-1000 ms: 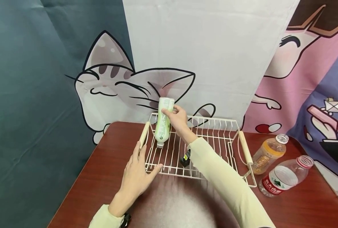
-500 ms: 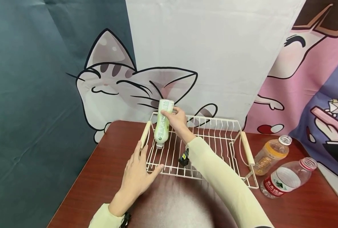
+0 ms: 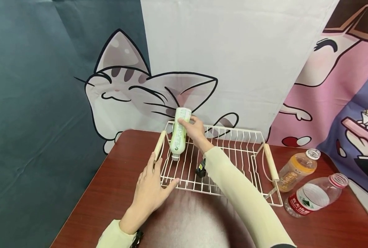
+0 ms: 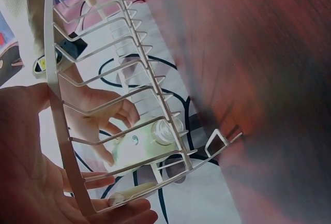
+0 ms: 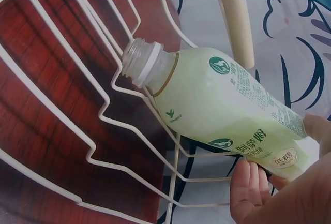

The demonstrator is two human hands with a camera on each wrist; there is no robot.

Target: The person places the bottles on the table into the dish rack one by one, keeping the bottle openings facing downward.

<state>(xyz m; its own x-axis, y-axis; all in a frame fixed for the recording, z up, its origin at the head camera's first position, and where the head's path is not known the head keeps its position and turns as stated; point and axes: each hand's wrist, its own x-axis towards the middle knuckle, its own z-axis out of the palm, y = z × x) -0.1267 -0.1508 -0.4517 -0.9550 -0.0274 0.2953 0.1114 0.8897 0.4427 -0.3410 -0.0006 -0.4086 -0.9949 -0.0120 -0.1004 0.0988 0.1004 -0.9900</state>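
Observation:
A pale green drink bottle (image 3: 179,136) with printed label stands neck down and tilted inside a cream wire dish rack (image 3: 233,146). My right hand (image 3: 195,130) grips it near its base, thumb on one side and fingers on the other. In the right wrist view, the bottle's uncapped threaded neck (image 5: 142,61) lies against the wires. My left hand (image 3: 149,191) is spread at the rack's front left corner, its fingers reaching along the wooden handle (image 3: 160,144) and its thumb at the front rail. The left wrist view shows the rail (image 4: 62,125) crossing in front of that palm.
Right of the rack stand an open clear bottle with an orange band (image 3: 298,170) and a larger clear bottle with a red label (image 3: 315,196). A second wooden handle (image 3: 271,162) is on the rack's right end. A cartoon curtain (image 3: 233,62) hangs behind the table (image 3: 93,203).
The head view has shifted slightly, so the scene sits a little further right. The bottle has dipped slightly further into the rack. Both hands keep their places.

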